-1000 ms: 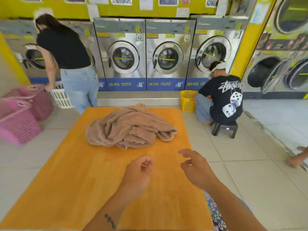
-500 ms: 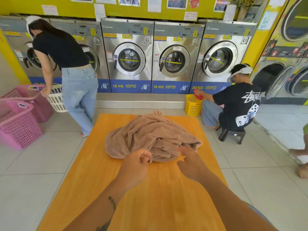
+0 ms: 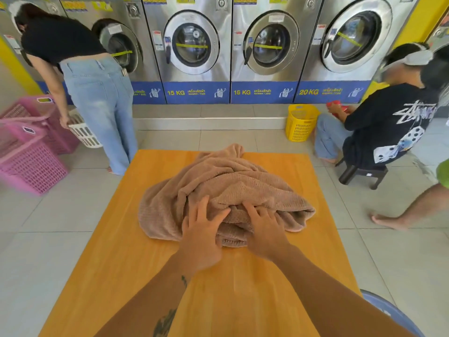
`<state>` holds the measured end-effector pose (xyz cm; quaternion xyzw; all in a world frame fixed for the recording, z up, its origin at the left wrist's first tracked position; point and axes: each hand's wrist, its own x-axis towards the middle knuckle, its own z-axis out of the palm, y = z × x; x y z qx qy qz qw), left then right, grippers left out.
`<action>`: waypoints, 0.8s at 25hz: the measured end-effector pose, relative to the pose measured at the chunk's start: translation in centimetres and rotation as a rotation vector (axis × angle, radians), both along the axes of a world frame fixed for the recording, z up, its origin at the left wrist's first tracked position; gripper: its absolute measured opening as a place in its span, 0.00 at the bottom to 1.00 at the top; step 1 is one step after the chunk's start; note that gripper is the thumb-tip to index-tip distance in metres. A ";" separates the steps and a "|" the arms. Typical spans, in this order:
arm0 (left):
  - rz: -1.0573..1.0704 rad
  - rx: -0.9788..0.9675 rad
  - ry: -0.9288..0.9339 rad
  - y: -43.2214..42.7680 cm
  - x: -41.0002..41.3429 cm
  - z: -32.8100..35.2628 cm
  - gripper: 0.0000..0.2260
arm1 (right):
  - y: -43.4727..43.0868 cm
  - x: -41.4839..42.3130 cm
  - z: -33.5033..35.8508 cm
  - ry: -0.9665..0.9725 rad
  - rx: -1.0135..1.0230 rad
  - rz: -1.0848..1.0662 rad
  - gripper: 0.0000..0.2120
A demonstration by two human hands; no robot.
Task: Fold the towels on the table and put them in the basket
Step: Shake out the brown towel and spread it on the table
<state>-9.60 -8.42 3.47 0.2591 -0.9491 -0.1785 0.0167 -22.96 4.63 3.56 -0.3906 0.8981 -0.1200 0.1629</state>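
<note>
Tan towel [image 3: 233, 186], left hand [image 3: 201, 237], right hand [image 3: 264, 232] atop

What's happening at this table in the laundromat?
A person has the left hand and right hand laid on a crumpled tan towel on the orange table, fingers spread. The towel is an unfolded heap. Pink laundry baskets sit on the floor to the left. One person bends by the washing machines; a second person sits by a yellow basket.
</note>
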 end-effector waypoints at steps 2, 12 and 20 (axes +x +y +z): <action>0.003 -0.030 -0.068 0.1 -0.5 -0.5 0.36 | 0.3 -1.7 0.2 0.047 0.002 0.078 0.32; -0.133 -0.122 0.327 -4.8 -1.2 1.8 0.23 | 2.8 -7.5 7.1 0.270 -0.345 -0.247 0.23; -0.029 -0.142 0.298 -6.4 4.2 1.9 0.15 | 3.7 0.1 4.9 -0.148 -0.207 -0.518 0.09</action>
